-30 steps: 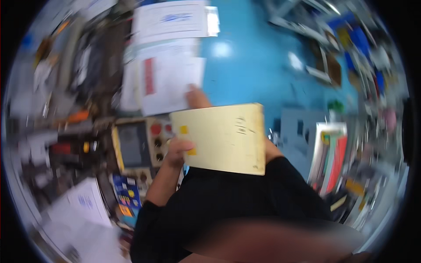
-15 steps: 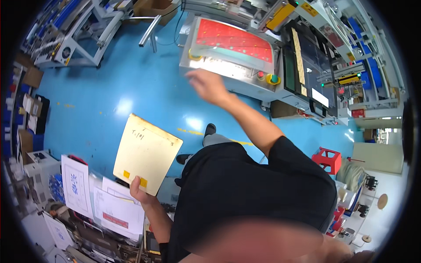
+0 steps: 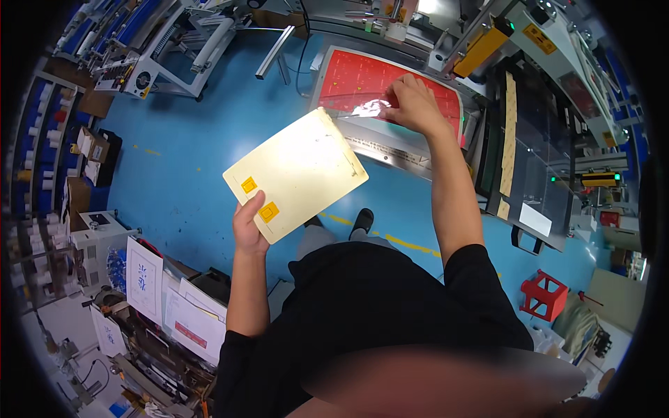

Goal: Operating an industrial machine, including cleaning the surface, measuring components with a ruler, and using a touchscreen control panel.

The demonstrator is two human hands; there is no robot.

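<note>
My left hand (image 3: 251,226) grips a cream rectangular board (image 3: 300,167) by its near left corner, thumb on top. Two small yellow squares mark the board near that corner, and its far right edge looks browned. Over the machine's red bed (image 3: 352,73), my right hand (image 3: 418,104) pinches the edge of a glossy transparent sheet (image 3: 373,108). This film lifts off the bed and reaches toward the board's far corner; whether the two touch I cannot tell. A steel front ledge (image 3: 390,153) runs along the bed below my right hand.
Right of the bed is a dark glass-topped machine (image 3: 536,153) with a handle. A red stool (image 3: 545,295) stands at the lower right. White printed sheets (image 3: 145,279) stand over equipment at the lower left. A roller frame (image 3: 202,59) is at the far left.
My right hand has moved right and forward over the red bed and now pinches the transparent film. The board in my left hand has moved forward and right, turning clockwise.
</note>
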